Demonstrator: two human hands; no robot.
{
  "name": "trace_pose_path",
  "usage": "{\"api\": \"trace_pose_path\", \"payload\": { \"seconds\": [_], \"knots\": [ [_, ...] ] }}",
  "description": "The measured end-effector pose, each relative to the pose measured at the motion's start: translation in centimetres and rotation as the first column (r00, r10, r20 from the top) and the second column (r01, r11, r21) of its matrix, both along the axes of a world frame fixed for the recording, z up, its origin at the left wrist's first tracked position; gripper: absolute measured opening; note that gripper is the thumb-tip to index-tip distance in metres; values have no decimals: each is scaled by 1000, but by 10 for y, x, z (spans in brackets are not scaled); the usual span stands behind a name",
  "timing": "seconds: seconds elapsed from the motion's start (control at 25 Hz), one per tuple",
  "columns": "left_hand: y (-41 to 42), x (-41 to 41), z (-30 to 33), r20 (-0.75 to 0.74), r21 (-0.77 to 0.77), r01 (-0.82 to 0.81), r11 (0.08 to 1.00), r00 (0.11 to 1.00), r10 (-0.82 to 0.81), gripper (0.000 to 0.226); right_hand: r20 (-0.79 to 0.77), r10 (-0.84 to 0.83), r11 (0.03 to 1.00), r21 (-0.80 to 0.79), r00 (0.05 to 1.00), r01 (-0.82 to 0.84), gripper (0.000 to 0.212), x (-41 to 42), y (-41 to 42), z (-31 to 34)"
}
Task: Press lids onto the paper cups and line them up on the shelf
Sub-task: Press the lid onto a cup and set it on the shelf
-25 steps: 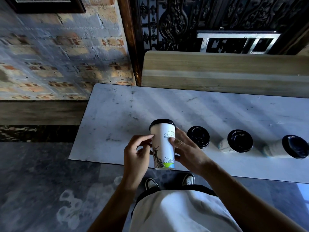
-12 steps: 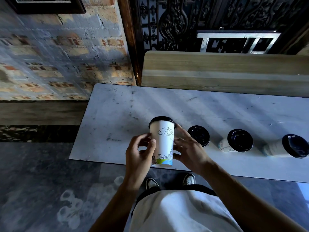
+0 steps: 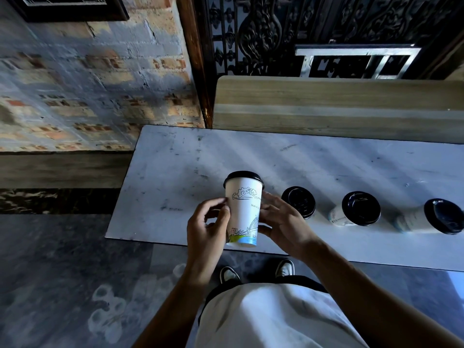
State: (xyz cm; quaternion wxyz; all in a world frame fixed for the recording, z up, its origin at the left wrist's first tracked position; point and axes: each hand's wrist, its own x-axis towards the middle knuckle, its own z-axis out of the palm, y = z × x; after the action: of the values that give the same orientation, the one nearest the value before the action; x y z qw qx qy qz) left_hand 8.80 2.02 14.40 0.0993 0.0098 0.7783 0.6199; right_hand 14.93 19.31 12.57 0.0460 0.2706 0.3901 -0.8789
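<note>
Head view, looking down at a white marble shelf (image 3: 175, 177) set against a wooden ledge (image 3: 326, 101) and a brick wall (image 3: 88, 84).

Both hands are holding one white paper cup (image 3: 243, 214) upright, above the shelf's near edge. The cup is carrying a black lid (image 3: 244, 176), seated all round its rim (line drawing of clouds near the top, a bridge and skyline near the base, green and blue band at the bottom).

The left hand (image 3: 207, 229) is curling against the cup's left side, fingers (image 3: 221, 212) bent and touching the paper about halfway up. The right hand (image 3: 283, 223) is cupping the right side, fingers spreading round towards the back, thumb lying low on the wall. Neither hand is touching the lid.

To the right, three more lidded cups are standing in a row on the shelf, near its front edge: the nearest cup (image 3: 298, 202) just beside the right hand, the middle cup (image 3: 357, 209) further along, the far cup (image 3: 437, 217) at the picture's right edge. All three are wearing black lids.

Below: pale shirt front (image 3: 271, 320) and two shoes (image 3: 229, 275) on a dark stone floor (image 3: 62, 259).
</note>
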Motion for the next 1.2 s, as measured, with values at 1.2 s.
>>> {"api": "trace_pose_path", "payload": {
  "seconds": [1.2],
  "knots": [
    [-2,4,1,4,119,57,991,998,-58,19,45,67,995,67,997,-70,48,2,3,3]
  ]
}}
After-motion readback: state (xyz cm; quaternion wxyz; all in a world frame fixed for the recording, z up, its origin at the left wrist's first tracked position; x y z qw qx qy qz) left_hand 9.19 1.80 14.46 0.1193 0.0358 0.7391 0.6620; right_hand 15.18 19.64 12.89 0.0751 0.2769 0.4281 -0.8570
